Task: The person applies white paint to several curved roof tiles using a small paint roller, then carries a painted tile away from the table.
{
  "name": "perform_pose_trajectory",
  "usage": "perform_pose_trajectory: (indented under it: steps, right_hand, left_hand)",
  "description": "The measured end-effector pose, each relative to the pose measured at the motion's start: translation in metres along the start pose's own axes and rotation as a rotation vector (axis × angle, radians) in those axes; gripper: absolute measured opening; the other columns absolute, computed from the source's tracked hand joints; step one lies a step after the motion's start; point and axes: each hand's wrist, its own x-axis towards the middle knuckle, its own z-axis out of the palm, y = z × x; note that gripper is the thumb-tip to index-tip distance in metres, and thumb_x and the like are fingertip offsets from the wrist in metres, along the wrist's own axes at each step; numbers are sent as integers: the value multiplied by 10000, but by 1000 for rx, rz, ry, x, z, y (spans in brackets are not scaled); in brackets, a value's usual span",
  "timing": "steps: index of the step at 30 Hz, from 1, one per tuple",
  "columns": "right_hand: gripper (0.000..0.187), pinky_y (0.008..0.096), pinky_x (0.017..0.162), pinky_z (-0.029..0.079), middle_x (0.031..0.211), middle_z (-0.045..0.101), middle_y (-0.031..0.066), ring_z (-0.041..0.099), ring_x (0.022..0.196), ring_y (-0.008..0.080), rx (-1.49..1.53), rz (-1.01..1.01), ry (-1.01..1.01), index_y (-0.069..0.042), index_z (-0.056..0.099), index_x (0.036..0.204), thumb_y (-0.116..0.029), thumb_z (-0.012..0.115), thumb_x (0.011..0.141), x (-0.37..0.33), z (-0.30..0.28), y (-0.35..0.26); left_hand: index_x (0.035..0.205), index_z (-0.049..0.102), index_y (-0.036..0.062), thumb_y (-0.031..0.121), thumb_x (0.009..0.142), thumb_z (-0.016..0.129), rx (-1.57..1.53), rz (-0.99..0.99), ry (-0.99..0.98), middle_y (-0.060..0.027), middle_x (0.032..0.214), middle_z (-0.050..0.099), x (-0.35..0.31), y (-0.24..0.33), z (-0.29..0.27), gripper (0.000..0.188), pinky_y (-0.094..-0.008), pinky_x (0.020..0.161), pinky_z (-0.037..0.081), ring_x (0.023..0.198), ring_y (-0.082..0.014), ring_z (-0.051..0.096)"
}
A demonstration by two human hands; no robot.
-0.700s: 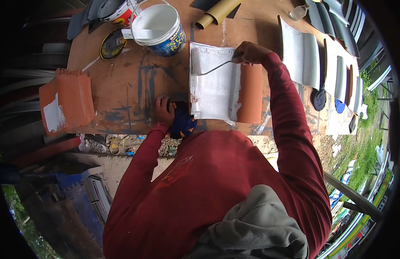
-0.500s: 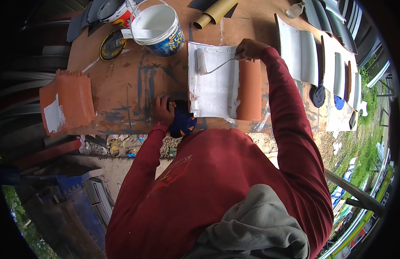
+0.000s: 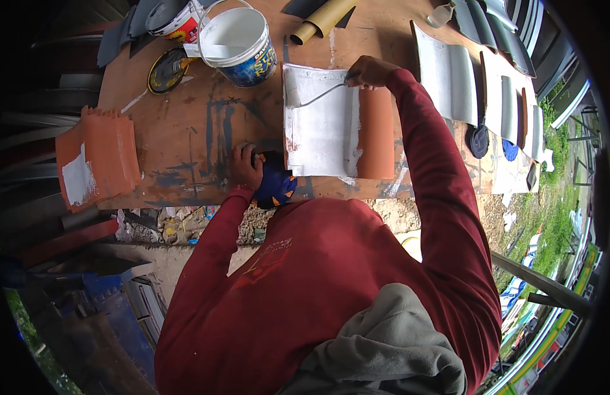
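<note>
Leftward across the curved tile (image 3: 325,135), the paint roller (image 3: 293,95) has moved over the last half second, and the right hand (image 3: 369,72), closed around its handle, has shifted a little that way too. That brings the sleeve beside the tile's left edge, over surface already white, while the strip along the right side remains bare orange. The left hand (image 3: 246,168) rests at the near edge of the desk (image 3: 180,118), against a dark blue cloth with orange patches (image 3: 275,181); whether it grips that, I cannot tell. Wooden and streaked with grey and white, the desk also bears a white-and-blue bucket (image 3: 255,66) beyond the tile, ridged orange tiles (image 3: 117,155) at left and pale curved panels (image 3: 446,79) at right. Past its right end lies grass (image 3: 556,217).
</note>
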Motion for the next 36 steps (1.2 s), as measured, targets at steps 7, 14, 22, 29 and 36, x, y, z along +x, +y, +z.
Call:
perform_pose_trajectory:
  steps: [7,14,22,29,36]
  right_hand:
    - [226,351,712,537,827,716,97,666,740,206,-232,-116,281,-26,749,1048,-184,685,899,-45,18,66]
    - [210,364,806,534,990,736,151,701,886,273,-112,-204,256,-22,749,1040,-162,676,902,-91,84,34]
    - [216,385,811,544,978,742,136,708,894,295,-211,-93,299,-46,755,1031,-198,668,906,-112,110,48]
    - [193,396,811,548,959,743,110,706,889,290,-74,-143,267,-81,767,1008,-210,677,896,-89,106,25]
    - [198,397,816,546,967,740,124,704,896,300,-227,-227,254,-64,763,1012,-195,680,890,-86,94,6]
  left_hand:
    - [1146,613,49,121,841,615,-44,13,13,-162,1169,561,5,-2,6,314,-486,916,466,1064,-401,559]
    - [1140,623,46,109,842,618,-31,-14,6,-158,1177,563,4,-5,8,305,-476,929,463,1081,-397,562]
    - [1132,627,46,114,859,611,-33,20,19,-149,1185,563,3,1,9,282,-461,917,483,1102,-383,568]
    - [1134,628,57,122,853,603,-17,-16,13,-143,1180,565,3,3,11,289,-471,908,483,1083,-384,575]
    - [1143,625,62,132,838,609,-5,2,49,-145,1171,567,-1,-4,10,312,-481,923,471,1083,-384,556]
